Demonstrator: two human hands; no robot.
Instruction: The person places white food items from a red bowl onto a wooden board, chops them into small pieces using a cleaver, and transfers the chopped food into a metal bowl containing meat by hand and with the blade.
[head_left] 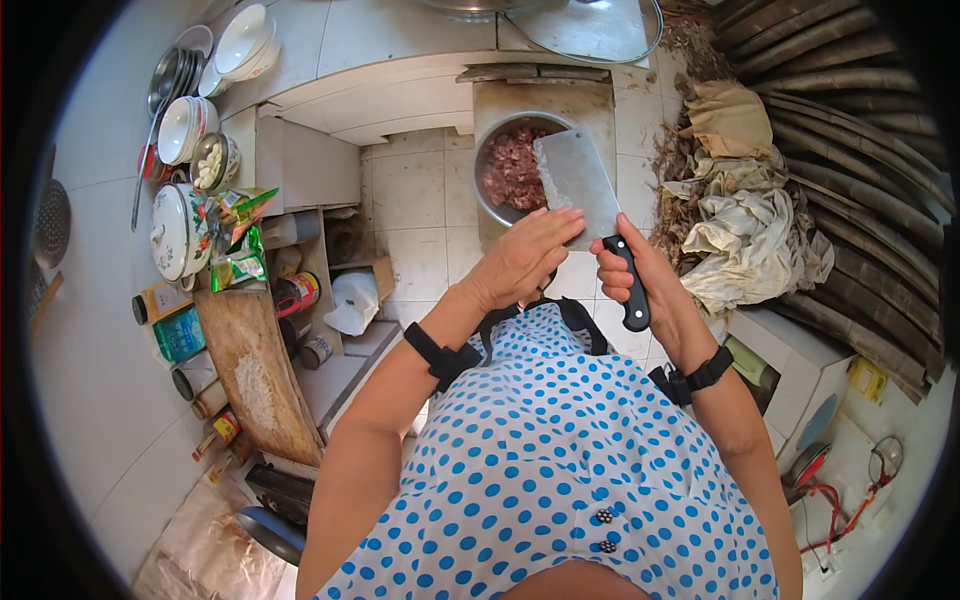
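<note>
My right hand [645,270] grips the black handle of a cleaver [590,180], whose broad blade is tilted over the right side of a metal bowl [489,203]. Reddish minced meat [510,165] lies in the bowl. My left hand [525,255] has its fingers stretched flat on the lower left part of the blade, near pale bits [555,190] that cling to it. The bowl stands on a worn, light brown surface [580,100].
Stacked bowls [180,130], a lidded enamel pot [175,230], packets, jars and a floury wooden board [220,330] line the left. A glass lid [590,30] lies at the back. Curved dark slats [850,170] and crumpled cloths [750,250] fill the right.
</note>
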